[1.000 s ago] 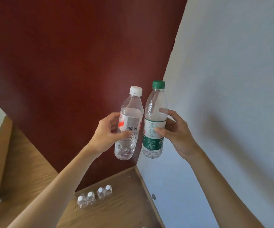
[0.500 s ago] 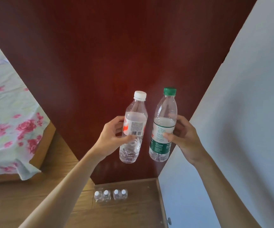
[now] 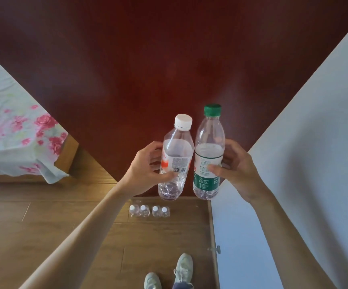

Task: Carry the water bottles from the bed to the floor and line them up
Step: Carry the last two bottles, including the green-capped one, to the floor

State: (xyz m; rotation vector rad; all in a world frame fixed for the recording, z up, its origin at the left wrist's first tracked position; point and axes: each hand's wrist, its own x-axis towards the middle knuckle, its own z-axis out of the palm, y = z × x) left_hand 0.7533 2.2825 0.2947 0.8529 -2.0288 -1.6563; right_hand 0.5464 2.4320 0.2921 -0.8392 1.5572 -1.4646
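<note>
A bedroom at home.
I stand by a bed [image 3: 12, 147] with a rose-print sheet [image 3: 18, 130], on a wood-plank floor [image 3: 43, 222], facing a dark red wardrobe panel [image 3: 148, 59].

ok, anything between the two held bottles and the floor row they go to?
Nothing visible. The left hand holds the white-capped bottle, right hand the green-capped bottle, both in the air above the row of four bottles by the red wall. Wood floor right of the row is bare.

The white-capped bottle [image 3: 177, 151] and green-capped bottle [image 3: 209, 138] now touch — shoes [image 3: 183, 265] have appeared below.
</note>
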